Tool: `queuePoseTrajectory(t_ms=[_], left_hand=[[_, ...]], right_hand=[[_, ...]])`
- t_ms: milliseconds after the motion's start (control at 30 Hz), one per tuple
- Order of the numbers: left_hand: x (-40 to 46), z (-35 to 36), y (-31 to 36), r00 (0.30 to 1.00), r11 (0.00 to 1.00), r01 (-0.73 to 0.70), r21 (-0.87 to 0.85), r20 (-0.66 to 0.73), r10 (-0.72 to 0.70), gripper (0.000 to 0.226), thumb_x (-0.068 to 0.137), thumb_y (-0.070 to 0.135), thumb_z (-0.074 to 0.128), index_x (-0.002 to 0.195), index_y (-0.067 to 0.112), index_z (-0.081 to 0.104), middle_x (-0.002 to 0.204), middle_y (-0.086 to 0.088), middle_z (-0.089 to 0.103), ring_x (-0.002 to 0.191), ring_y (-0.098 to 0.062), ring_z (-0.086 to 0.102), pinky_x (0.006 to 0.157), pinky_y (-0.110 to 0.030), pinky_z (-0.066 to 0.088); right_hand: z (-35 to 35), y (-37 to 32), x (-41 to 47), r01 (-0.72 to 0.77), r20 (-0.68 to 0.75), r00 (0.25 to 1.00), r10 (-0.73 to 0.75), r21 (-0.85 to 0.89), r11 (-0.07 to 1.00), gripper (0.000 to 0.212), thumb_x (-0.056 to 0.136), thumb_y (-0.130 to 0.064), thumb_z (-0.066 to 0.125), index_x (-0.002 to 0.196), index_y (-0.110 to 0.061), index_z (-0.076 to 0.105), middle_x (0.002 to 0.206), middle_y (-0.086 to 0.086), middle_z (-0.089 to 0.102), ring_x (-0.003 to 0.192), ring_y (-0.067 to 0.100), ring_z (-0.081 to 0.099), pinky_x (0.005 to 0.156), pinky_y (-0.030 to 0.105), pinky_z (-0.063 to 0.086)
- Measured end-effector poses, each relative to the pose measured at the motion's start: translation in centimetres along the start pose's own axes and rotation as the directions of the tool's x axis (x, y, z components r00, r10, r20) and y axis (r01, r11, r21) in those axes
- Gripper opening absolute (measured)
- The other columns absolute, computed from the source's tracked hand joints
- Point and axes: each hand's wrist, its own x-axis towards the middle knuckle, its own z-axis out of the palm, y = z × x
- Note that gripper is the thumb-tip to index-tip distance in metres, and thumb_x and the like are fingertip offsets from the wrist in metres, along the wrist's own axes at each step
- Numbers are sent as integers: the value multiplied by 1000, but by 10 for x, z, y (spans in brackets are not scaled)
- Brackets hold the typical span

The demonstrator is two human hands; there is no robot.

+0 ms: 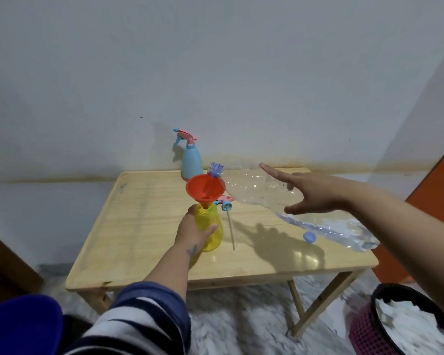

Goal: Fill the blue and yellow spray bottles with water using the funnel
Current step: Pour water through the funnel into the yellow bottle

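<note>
Left hand: I see its fingers wrapped around the yellow spray bottle, holding it upright on the desk.
Right hand: fingers spread wide, palm down, against the clear plastic bottle; I cannot tell whether it grips or only rests there.
Yellow spray bottle: near the middle of the desk, neck open, body see-through yellow; I cannot tell the water level.
Funnel: red, seated in the yellow bottle's neck, its bowl tilted a little toward me.
Clear plastic bottle: large and crumpled, held on its side above the desk, its blue neck at the far rim of the funnel, its base out to the right.
Blue spray bottle: upright at the far edge of the desk, by the wall, its pink and blue trigger head screwed on.
Loose spray head: lying on the desk just right of the yellow bottle, its dip tube running toward me.
Blue cap: on the desk to the right, beneath the clear bottle.
Basket: on the floor, near right, with white paper in it.
</note>
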Motion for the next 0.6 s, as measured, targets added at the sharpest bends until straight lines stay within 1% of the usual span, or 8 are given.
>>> queuePoseTrajectory(t_ms=[33,100,233,333,500,600], left_hand=[[0,0,1,1000,1000,-1,15,-2,1,64,78,31,76,132,23,42,124,-4,58,115,-26,56,98,-41,47],[0,1,2,1000,999,0,39,-9,1,64,79,31,75,133,22,42,123,-5,59,114,-27,56,97,-41,47],[1,1,4,1000,998,24,60,-1,-24,66,80,32,74,136,22,40,125,-6,58,115,-29,56,96,-40,47],[1,2,6,999,997,46,66,2,-46,67,81,31,74,136,22,39,126,-5,58,116,-29,55,97,-40,47],[2,2,5,999,996,47,71,-3,-47,67,81,30,74,136,21,39,125,-7,59,115,-29,56,97,-40,47],[3,2,5,999,996,50,77,4,-51,68,81,30,74,138,21,37,128,-6,57,118,-29,54,97,-38,45]], right_hand=[[-3,-1,-1,-6,11,1000,6,-17,1000,101,87,-40,63,119,-72,-28,121,2,55,92,13,46,92,31,43],[-7,-2,-2,-14,32,999,16,-49,999,102,86,-39,63,117,-73,-28,118,3,57,93,17,50,94,34,44],[-9,-3,-3,-31,37,999,36,-125,992,104,85,-39,64,114,-77,-29,114,3,59,92,20,57,92,40,48],[-11,-2,-4,-42,43,998,49,-158,987,102,87,-38,62,116,-75,-28,115,1,57,94,20,57,90,39,49],[-12,2,-5,-49,43,997,57,-174,984,102,86,-39,62,115,-78,-27,117,0,56,99,21,59,89,39,50],[-12,2,-5,-51,42,997,60,-192,980,101,86,-39,61,113,-78,-28,114,-2,55,95,20,58,86,38,51]])
